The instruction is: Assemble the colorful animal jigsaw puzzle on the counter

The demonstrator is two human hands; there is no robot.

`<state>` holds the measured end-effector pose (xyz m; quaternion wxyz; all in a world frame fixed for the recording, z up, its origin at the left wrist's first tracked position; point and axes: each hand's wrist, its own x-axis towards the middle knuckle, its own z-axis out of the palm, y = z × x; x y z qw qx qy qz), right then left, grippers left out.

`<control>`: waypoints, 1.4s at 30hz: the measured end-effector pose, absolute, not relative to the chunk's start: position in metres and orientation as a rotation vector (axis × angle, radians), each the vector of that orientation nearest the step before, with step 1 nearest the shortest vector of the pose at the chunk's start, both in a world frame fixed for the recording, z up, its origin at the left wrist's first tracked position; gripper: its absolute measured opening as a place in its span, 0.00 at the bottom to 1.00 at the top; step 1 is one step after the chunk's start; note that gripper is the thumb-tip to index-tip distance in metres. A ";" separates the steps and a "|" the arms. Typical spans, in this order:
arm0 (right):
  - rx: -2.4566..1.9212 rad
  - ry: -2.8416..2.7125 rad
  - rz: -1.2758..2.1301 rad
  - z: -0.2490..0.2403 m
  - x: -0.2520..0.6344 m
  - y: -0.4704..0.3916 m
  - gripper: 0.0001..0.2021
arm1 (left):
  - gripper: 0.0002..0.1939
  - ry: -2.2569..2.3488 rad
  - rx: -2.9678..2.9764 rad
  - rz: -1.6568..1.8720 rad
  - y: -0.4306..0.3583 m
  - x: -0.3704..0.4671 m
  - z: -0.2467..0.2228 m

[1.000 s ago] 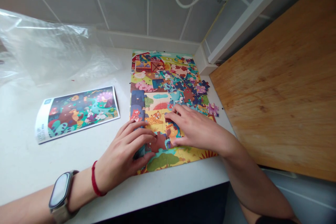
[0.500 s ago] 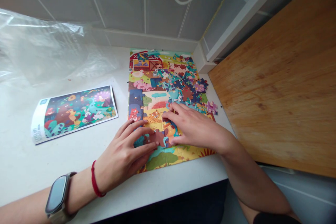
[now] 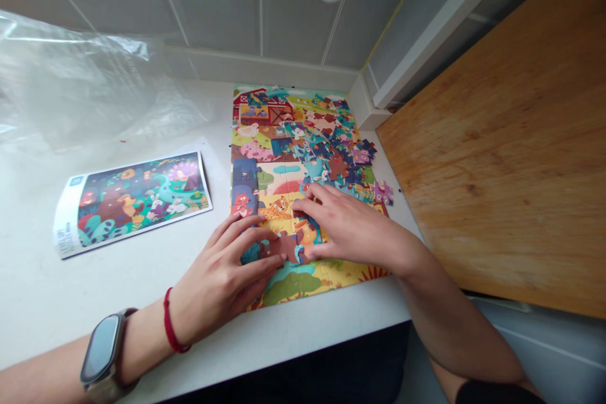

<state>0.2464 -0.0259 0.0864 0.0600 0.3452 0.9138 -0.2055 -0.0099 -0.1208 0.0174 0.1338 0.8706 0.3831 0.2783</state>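
Puzzle pieces [image 3: 338, 166] are lying heaped on a picture board [image 3: 293, 287] on the worktop [image 3: 113, 290]. Left hand [image 3: 225, 271] is resting with fingers loosely spread, touching a brown piece [image 3: 287, 247]. Right hand [image 3: 348, 227] is curving its fingers around the orange piece [image 3: 308, 235] beside it, can't tell if they're actually gripping. Leaflet [image 3: 137, 202] is lying left of the board

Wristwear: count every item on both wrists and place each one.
2, both on the left wrist: a red bracelet nearer the left hand, a smart band farther from it. The right wrist looks bare, though its underside is hidden.
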 end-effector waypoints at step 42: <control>1.052 2.765 -0.629 0.089 0.246 -0.026 0.30 | 0.12 1.036 2.541 0.764 -0.131 -0.010 0.025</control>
